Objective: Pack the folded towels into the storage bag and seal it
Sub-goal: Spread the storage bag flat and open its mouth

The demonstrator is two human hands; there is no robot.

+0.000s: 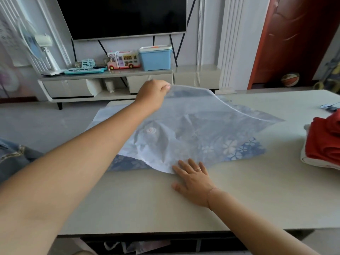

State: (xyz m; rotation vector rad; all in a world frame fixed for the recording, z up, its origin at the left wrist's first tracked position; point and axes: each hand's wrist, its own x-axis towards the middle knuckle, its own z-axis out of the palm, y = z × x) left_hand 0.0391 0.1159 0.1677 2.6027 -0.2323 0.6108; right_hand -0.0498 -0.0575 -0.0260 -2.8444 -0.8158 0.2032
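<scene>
Lifting storage bag (pixel 193 129) far edge, left hand (pixel 152 94) pinching, right hand (pixel 193 179) flat on near edge

A dark television (pixel 125 15) hangs above a toy bus (pixel 122 60) beside a blue box (pixel 155 58).

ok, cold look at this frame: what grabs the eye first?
The translucent storage bag spread across the middle of the table, blue floral fabric showing through it. The left hand pinches the bag's far edge and lifts it, while the right hand lies flat on the table at its near edge. Next, the red folded towels stacked at the table's right edge, outside the bag.
</scene>
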